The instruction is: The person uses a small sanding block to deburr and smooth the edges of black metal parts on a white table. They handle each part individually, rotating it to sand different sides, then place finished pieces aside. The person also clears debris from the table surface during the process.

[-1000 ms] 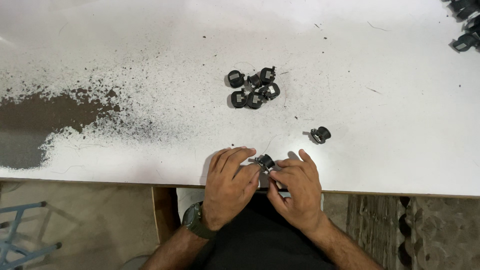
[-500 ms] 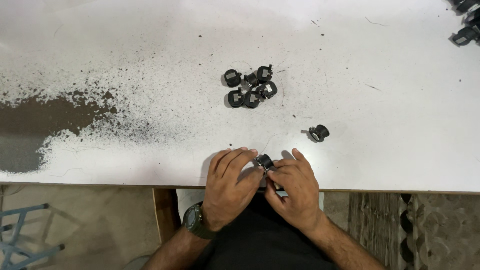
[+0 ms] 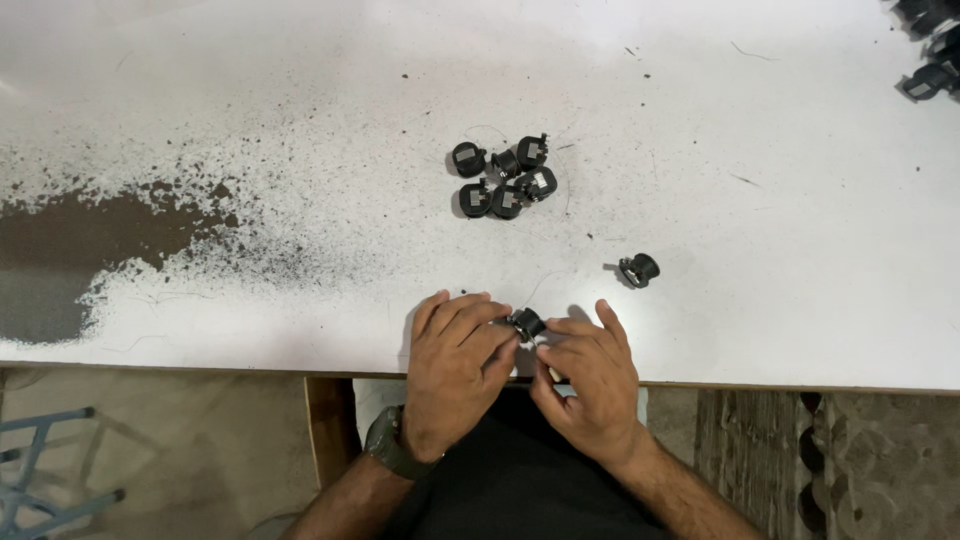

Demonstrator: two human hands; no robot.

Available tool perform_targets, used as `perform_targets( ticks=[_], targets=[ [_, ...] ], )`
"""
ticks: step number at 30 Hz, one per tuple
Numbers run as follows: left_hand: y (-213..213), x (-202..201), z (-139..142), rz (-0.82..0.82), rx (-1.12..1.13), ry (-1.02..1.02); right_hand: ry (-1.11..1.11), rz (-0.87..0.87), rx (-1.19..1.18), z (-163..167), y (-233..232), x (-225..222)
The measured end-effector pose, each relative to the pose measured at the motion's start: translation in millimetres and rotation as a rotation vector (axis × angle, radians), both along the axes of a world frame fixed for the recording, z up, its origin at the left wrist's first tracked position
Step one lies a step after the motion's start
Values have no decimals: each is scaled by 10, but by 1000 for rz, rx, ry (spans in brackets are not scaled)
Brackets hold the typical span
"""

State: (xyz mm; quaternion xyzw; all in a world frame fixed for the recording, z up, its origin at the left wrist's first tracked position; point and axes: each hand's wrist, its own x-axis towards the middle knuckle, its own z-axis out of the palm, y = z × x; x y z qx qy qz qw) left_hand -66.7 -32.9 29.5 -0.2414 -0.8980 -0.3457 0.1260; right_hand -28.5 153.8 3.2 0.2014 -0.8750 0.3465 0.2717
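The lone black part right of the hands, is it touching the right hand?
Apart. The head view shows bare white table between the lone black part and the right hand, whose fingers sit lower left of it.

The desk (image 3: 250,90) looks smooth, white and slightly glossy, speckled with dark gritty powder (image 3: 90,225); the small parts (image 3: 503,178) look matt black plastic.

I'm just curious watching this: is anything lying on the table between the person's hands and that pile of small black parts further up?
Nothing visible does. Both the left hand and right hand pinch one small black part at the white table edge; bare tabletop runs up to the pile of black parts. One lone black part sits off to the right.
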Motion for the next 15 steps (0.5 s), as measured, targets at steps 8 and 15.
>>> perform_targets(
  ticks=[8,15],
  targets=[
    [-25,2,-34,-19,11,6,-9,87,-30,-114,-6,55],
    [-27,0,-35,-30,29,13,-8,61,-4,-90,-19,36]
  ],
)
